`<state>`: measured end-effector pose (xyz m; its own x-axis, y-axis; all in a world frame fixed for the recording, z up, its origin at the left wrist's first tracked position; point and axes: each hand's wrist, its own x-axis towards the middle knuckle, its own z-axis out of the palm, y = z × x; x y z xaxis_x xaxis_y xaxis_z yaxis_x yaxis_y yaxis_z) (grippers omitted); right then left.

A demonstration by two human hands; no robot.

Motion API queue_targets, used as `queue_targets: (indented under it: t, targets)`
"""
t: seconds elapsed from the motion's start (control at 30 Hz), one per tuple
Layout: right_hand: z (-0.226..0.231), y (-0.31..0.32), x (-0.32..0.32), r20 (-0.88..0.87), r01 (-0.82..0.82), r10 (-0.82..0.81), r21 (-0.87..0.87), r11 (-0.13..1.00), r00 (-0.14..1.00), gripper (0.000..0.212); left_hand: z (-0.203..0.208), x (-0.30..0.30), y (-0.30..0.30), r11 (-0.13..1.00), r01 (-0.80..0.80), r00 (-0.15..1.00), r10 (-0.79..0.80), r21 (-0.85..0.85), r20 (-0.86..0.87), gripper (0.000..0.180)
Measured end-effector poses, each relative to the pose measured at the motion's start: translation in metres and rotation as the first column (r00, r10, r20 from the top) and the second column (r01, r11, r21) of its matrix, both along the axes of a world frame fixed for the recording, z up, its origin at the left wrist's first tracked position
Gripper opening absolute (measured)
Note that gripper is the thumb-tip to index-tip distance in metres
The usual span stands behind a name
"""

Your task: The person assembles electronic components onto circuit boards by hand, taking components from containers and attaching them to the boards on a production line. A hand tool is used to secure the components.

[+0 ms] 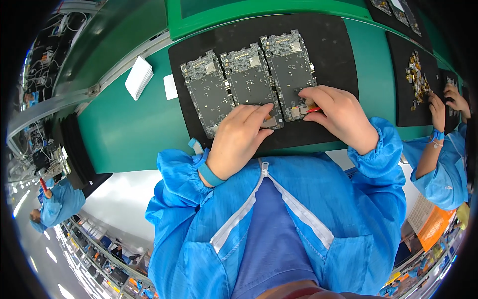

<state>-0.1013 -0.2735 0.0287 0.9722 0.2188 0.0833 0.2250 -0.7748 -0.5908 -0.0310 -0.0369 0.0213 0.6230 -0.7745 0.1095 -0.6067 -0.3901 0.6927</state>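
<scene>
Only one view here, the head cam. Three dark bare circuit boards sit side by side on a black foam-looking mat on the green bench: the left board, the middle board and the right board, all a bit tilted.

The left hand is over the near end of the middle board, index finger and thumb apart, with an orange-gold patch showing in the gap. Doesn't look clamped on anything. The right hand is at the near right corner of the right board, with a small red piece between thumb and fingers. Can't tell if it's actually pinched, too much is covered.

My two cents on working this end: steady the board by its edge, keep fingertips off the tiny components, and use light, flat pressure rather than prying. I'd leave more room between the middle and right boards too, they're close enough to knock. The teal wristband could snag a corner, so keep that wrist up.
</scene>
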Motion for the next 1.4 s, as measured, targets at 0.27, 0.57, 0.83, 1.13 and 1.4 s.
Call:
queue_targets:
  t: [0.27,0.57,0.83,1.13,1.4]
  targets:
    - [0.002,0.000,0.006,-0.038,-0.007,0.008,0.019,1.000,0.999,0.051,-0.002,0.011,-0.006,0.999,-0.020,1.000,0.021,-0.044,0.018,0.045]
    - [0.024,-0.031,-0.025,-0.091,0.432,-0.422,0.179,0.884,0.902,0.054,0.001,0.003,0.003,0.997,-0.063,0.997,0.065,-0.037,0.045,0.071]
    - [-0.032,-0.185,-0.097,0.358,0.960,-0.894,-0.039,0.276,0.271,0.030,-0.001,0.004,-0.005,0.998,-0.023,0.996,0.018,0.059,0.083,0.073]
    - [-0.050,-0.251,-0.071,0.341,0.925,-0.865,-0.225,0.306,0.369,0.019,0.018,0.000,-0.009,0.995,-0.084,0.996,0.083,0.045,0.034,0.080]
    - [-0.052,-0.257,-0.067,0.378,0.937,-0.857,-0.139,0.321,0.349,0.017,0.019,0.005,0.007,0.996,-0.092,0.995,0.091,0.008,0.046,0.059]
